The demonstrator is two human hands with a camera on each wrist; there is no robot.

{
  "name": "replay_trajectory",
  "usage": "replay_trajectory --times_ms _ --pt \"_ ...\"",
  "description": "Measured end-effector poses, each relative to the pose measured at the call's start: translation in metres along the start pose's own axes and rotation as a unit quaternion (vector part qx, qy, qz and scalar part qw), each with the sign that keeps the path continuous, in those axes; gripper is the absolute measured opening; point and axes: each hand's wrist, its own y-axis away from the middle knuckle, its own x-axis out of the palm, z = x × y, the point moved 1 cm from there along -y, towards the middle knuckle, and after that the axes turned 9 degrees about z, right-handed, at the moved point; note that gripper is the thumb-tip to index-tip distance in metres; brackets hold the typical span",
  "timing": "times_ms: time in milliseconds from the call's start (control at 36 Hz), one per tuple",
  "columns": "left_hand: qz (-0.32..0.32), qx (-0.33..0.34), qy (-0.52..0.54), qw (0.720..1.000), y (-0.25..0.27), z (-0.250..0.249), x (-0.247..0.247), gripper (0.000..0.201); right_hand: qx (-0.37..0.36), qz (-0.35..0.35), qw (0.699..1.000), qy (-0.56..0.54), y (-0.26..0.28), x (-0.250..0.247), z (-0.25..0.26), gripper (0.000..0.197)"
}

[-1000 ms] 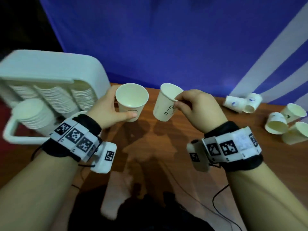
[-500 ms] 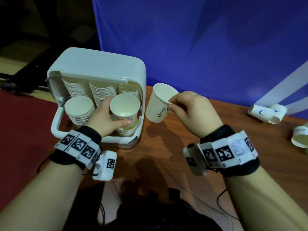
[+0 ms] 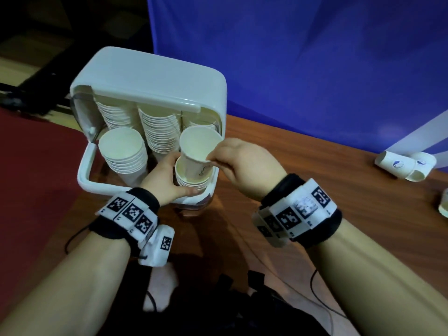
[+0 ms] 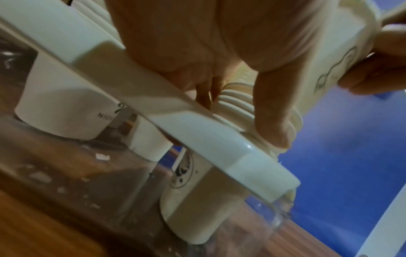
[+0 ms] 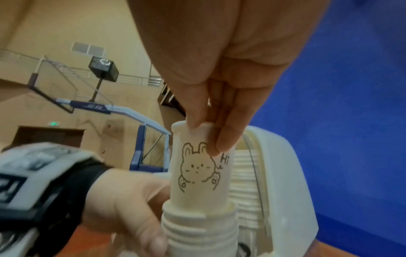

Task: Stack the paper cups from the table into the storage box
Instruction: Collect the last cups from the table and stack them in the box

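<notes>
The white storage box stands open at the table's left end, with several stacks of paper cups in it. My left hand grips the front right cup stack round its rims; in the left wrist view the thumb lies on the stack. My right hand pinches the rim of a bunny-printed paper cup. That cup stands with its base inside the top of the stack, tilted a little. Its rim is between my right fingers.
Two loose cups lie nested on the wooden table at the far right, another at the right edge. A taller cup stack fills the box's front left. A blue backdrop stands behind. Cables hang near my arms.
My view has swung left to the box. My left hand has lowered its cup onto the front right stack, and my right hand has brought the bunny cup over and into it.
</notes>
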Motion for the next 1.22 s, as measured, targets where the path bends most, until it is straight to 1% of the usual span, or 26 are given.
replay_trajectory --times_ms 83,167,250,306,389,417,472,555,667,722,778,805,833,917,972,1111,1167,1222 --pt "-0.003 0.010 0.017 1.000 0.000 0.001 0.000 0.088 0.025 0.079 0.996 0.034 -0.013 0.019 -0.007 0.028" --pt "0.006 0.001 0.001 1.000 -0.001 0.003 0.000 0.089 0.039 0.143 0.988 0.049 -0.025 0.040 -0.014 0.025" --pt "0.009 -0.013 -0.022 1.000 -0.002 0.004 0.000 0.086 0.051 0.186 0.980 0.043 -0.035 0.052 -0.018 0.018" --pt "0.010 -0.019 -0.039 0.999 -0.002 0.003 0.000 0.086 0.052 0.201 0.977 0.040 -0.038 0.054 -0.019 0.018" --pt "0.013 -0.041 -0.059 0.997 0.003 0.001 -0.004 0.097 0.042 0.181 0.982 0.026 -0.033 0.054 -0.022 0.023" --pt "0.006 -0.040 -0.067 0.997 0.005 -0.001 -0.005 0.099 0.039 0.162 0.986 0.010 -0.028 0.051 -0.022 0.027" --pt "-0.023 -0.033 -0.099 0.994 0.013 -0.011 -0.007 0.098 0.035 0.115 0.993 -0.022 -0.013 0.043 -0.024 0.035" --pt "-0.056 0.000 -0.143 0.988 0.024 -0.036 -0.005 0.092 0.045 0.067 0.995 -0.050 0.014 0.029 -0.032 0.041" --pt "-0.053 0.072 -0.128 0.988 0.027 -0.078 0.017 0.087 0.090 0.034 0.994 -0.046 0.062 0.011 -0.066 0.043" --pt "-0.038 0.088 -0.117 0.988 0.019 -0.097 0.038 0.076 0.125 0.026 0.991 -0.038 0.092 0.003 -0.089 0.042" --pt "-0.005 0.086 -0.099 0.991 0.007 -0.121 0.067 0.056 0.165 0.016 0.986 -0.030 0.128 -0.006 -0.118 0.041" --pt "0.014 0.088 -0.097 0.991 0.000 -0.132 0.084 0.044 0.185 0.010 0.982 -0.028 0.147 -0.011 -0.134 0.040" --pt "0.031 0.095 -0.103 0.990 -0.008 -0.145 0.102 0.036 0.206 0.003 0.978 -0.028 0.168 -0.016 -0.151 0.039" --pt "0.073 0.133 -0.134 0.979 -0.033 -0.184 0.162 0.032 0.264 -0.025 0.964 -0.039 0.234 -0.033 -0.204 0.035" --pt "0.092 0.136 -0.141 0.976 -0.049 -0.211 0.205 0.033 0.298 -0.046 0.952 -0.044 0.280 -0.046 -0.241 0.033" --pt "0.128 0.152 -0.108 0.974 -0.089 -0.280 0.318 0.031 0.385 -0.082 0.919 -0.029 0.396 -0.079 -0.342 0.029" --pt "0.139 0.156 -0.103 0.972 -0.105 -0.303 0.363 0.029 0.423 -0.085 0.902 -0.014 0.434 -0.086 -0.382 0.027" --pt "0.153 0.151 -0.109 0.970 -0.123 -0.324 0.408 0.029 0.460 -0.072 0.885 -0.010 0.467 -0.091 -0.418 0.027"
